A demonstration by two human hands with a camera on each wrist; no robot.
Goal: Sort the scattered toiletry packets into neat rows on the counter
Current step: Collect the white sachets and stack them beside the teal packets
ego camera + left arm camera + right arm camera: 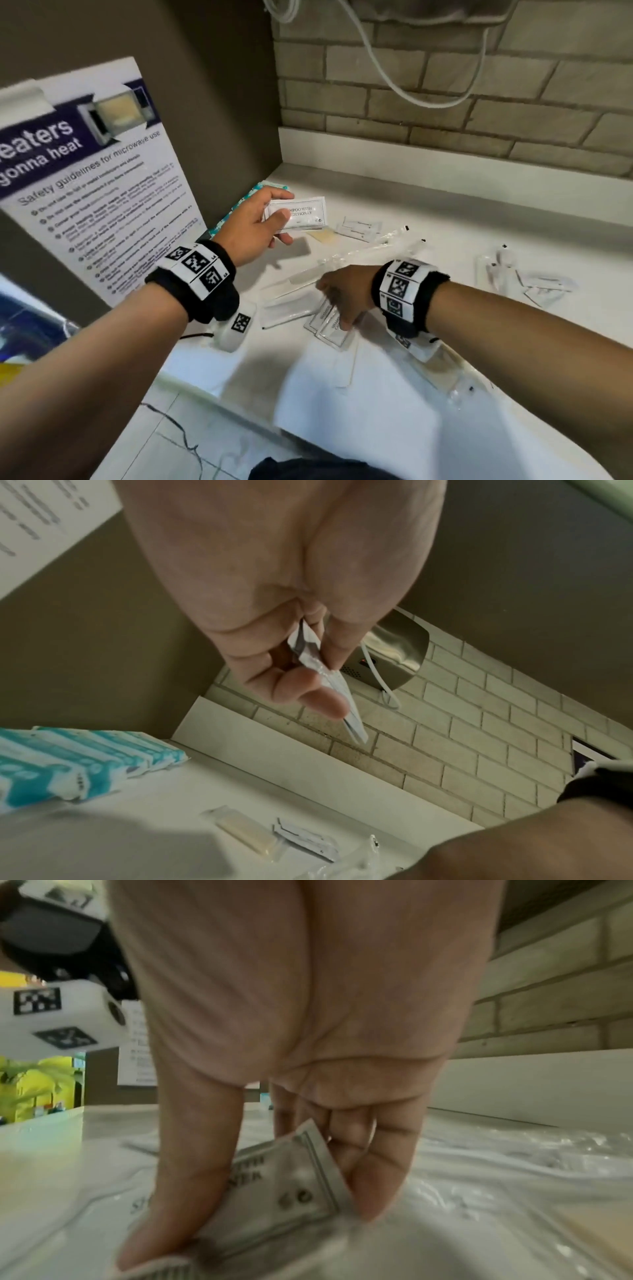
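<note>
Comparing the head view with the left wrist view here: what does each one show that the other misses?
Head only: the right hand picking at shampoo sachets on the counter, and the microwave safety poster.

Left wrist only: a steel wall unit with a red light, and the held packet edge-on.

Both: the left hand pinching a shampoo packet, the teal packs, the brick wall.

One white shampoo packet [297, 211] w/ black print is up off the counter [445, 219], held flat. Two more shampoo packets [331, 327] lie stacked near the front edge. Small white sachets [359, 229] sit by a tan soap bar [324, 236] near the back. Long clear-wrapped sticks [370, 247] lie across the middle. More small packets [544, 286] lie scattered at the right.
</note>
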